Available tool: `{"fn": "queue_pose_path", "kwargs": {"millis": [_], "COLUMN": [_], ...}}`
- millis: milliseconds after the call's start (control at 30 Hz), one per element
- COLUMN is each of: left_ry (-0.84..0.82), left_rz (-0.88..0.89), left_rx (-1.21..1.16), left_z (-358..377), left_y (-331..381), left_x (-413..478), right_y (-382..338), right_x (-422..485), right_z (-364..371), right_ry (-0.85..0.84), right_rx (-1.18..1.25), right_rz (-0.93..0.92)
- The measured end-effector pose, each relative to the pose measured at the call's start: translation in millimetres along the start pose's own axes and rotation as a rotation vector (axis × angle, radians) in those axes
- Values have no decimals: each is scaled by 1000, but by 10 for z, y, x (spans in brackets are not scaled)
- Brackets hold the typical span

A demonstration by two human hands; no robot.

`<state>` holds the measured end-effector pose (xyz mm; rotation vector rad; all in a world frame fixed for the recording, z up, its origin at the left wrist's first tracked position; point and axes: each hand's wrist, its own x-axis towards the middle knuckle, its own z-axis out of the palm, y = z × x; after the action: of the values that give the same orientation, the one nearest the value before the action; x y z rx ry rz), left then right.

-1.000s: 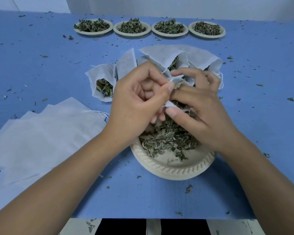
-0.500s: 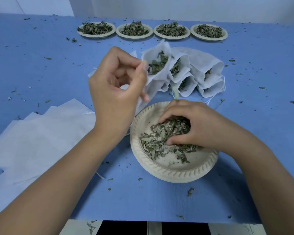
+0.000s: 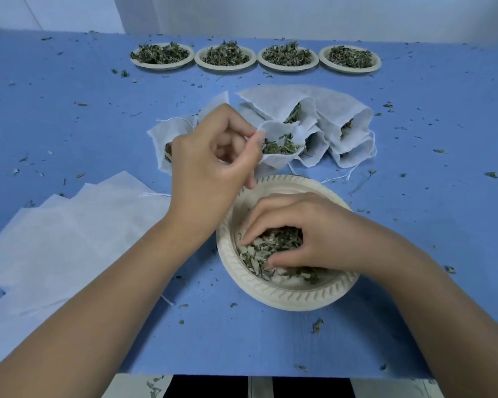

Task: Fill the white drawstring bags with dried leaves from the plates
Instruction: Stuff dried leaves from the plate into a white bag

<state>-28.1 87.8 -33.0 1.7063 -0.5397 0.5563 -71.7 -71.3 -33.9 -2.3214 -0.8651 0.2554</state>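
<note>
We pinch the rim of a part-filled drawstring bag [image 3: 279,142] just beyond the near plate [image 3: 285,297] with our left hand [image 3: 210,165], so its mouth gapes toward the plate. Our right hand [image 3: 308,234] curls round dried leaves [image 3: 259,254] in that plate, likely the next load.

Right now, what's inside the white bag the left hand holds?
Dried green leaves show in the mouth of the bag, pinched open by the left hand. The cloth hides how deep they go.

The blue table [image 3: 414,196] is bearing a plate [image 3: 285,297] under the right fingers [image 3: 256,219], filled bags [image 3: 348,122] just beyond, flat bags [image 3: 69,239] lying leftward, four heaped plates [image 3: 161,65] sitting farthest.
</note>
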Motion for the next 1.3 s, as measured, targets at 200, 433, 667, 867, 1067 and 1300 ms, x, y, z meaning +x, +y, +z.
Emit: {"fn": "queue_pose_path", "kwargs": {"millis": [200,433,667,867,1067,1300], "left_ry": [95,-15,-154,-176,-120,-111], "left_rz": [-71,-98,-123,-156,-159,-177], "left_rx": [-123,-162,-219,-268,-293,-287], "left_z": [-43,-8,36,59,40,48], "left_y": [29,82,117,146,157,128], "left_x": [56,-8,-68,-115,-91,-75], "right_y": [21,9,9,4,50,115], "right_x": [-41,-85,-29,-6,-12,-52], "right_z": [-113,-166,-102,-4,-32,-163], "right_ry": [160,680,1008,1010,864,713], "right_rx": [41,478,582,441,-132,158], "right_rz": [-60,-288,-259,-212,-191,-122]}}
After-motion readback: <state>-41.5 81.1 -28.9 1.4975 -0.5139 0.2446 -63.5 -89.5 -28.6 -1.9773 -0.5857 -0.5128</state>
